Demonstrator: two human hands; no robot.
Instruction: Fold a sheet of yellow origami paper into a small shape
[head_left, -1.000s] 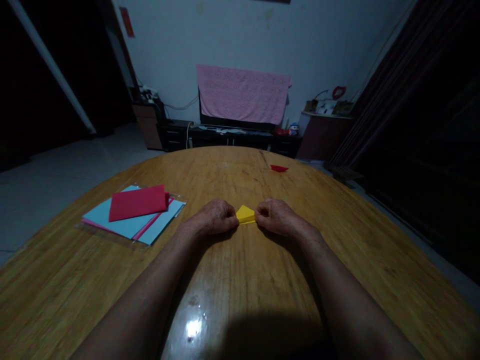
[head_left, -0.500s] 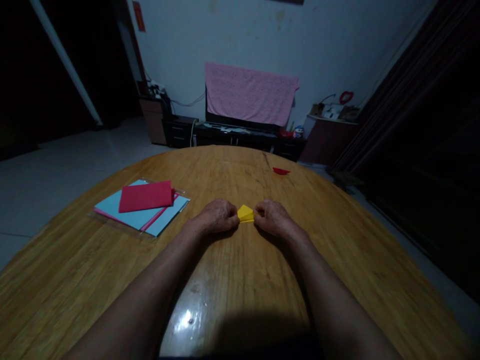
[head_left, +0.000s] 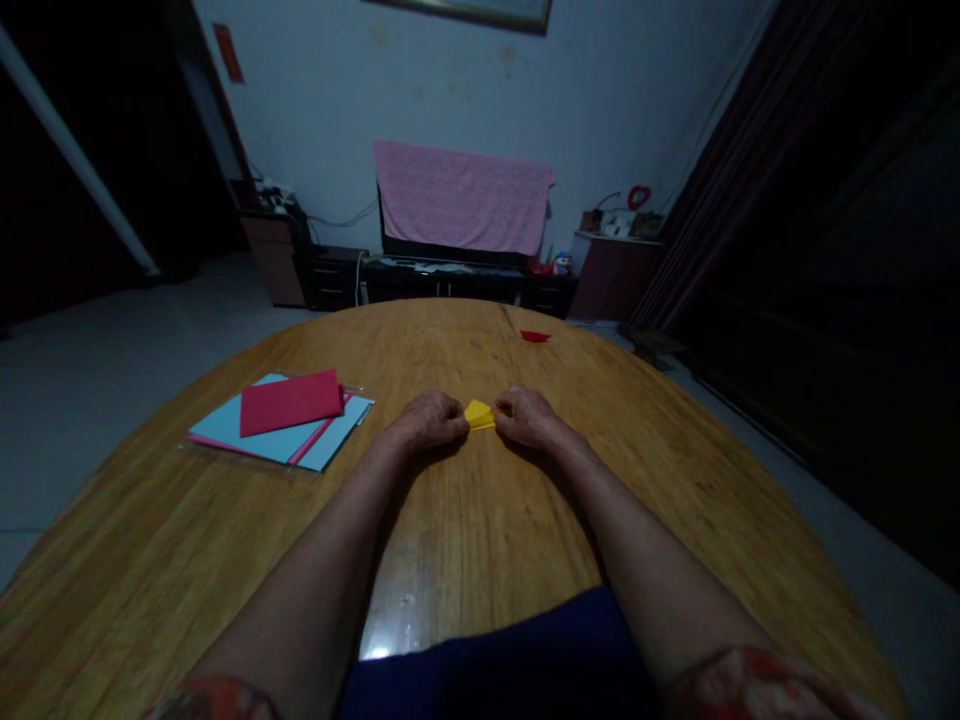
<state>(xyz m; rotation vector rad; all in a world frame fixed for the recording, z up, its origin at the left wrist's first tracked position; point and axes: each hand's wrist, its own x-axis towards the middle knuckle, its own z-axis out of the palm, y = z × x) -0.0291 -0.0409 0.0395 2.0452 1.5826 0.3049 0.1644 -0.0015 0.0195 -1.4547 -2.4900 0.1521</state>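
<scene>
Between my two hands, low over the middle of the wooden table (head_left: pixel 465 350), is a small piece of folded yellow paper (head_left: pixel 478 415) with a pointed top. My left hand (head_left: pixel 433 420) pinches its left end, thumb and fingers together. Its right end is gripped by the closed fingers of my right hand (head_left: pixel 525 415). Both ends of the paper are hidden behind the fingertips. Farther back on the right lies a small red folded paper (head_left: pixel 535 337), shaped like a little boat, touched by neither hand.
Left of my hands, a clear packet of light blue and pink paper sheets (head_left: pixel 255 445) lies on the table, with a folded red paper (head_left: pixel 291 403) on top. Beyond the far edge stands a low black cabinet (head_left: pixel 330 280) and a screen draped with a pink cloth (head_left: pixel 465 195).
The view has shifted and tilted, so dark blue clothing and patterned sleeves now show at the bottom. Both hands keep hold of the yellow paper, which looks nearly the same.
</scene>
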